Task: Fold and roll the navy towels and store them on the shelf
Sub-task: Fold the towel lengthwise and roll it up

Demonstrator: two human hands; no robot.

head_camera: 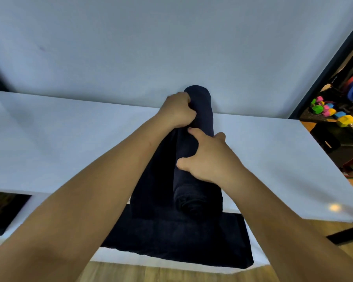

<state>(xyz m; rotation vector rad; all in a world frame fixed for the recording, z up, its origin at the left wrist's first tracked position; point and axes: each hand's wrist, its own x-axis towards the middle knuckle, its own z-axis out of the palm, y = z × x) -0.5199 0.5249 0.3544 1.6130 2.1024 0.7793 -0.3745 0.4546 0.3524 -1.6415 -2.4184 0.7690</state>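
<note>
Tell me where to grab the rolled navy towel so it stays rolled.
Grip the dark navy rolled towel around its middle, from above, fingers wrapping over its left side where the loose flap lies flat. It is a long cylinder pointing away, so a mid-length grasp likely balances it and pins the flap.

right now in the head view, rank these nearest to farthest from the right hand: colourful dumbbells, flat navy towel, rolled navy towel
1. rolled navy towel, gripped by the right hand, mid-table.
2. flat navy towel, at the white table's near edge, below the hand.
3. colourful dumbbells, on the floor, far right.
</note>
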